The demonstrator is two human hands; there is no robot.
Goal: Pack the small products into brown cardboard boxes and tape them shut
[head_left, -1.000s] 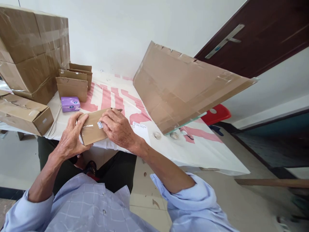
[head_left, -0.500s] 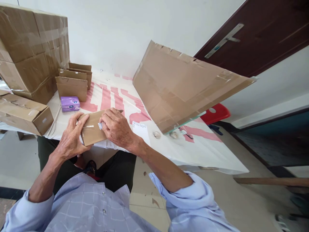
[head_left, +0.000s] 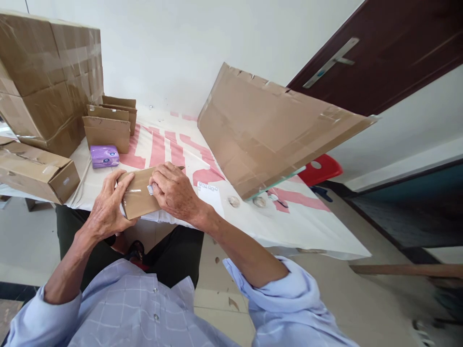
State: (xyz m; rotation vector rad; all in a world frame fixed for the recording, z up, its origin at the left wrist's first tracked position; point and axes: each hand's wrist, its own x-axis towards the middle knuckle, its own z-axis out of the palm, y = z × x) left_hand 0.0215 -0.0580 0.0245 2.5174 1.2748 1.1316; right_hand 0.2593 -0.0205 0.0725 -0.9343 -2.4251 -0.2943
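Observation:
A small brown cardboard box is held tilted over the table's front edge. My left hand is closed around its left end, thumb on the upper face and fingers along the far edge. Clear tape shines on that face. A small white sticker with dark markings lies against the box, partly under the fingertips of my right hand. The right fingers are curled together over the box's right part and pinch at the sticker's edge. My right hand hides that end of the box.
Taped cartons stand stacked at back left, with a long box before them. Open-topped cardboard boxes and a purple tissue pack are nearby. A large cardboard panel leans at right; a sticker sheet and tape rolls lie beside it.
Both hands keep their hold on the box. The right fingertips have shifted very slightly at the sticker, which looks a little more tilted. The camera view has drifted a little.

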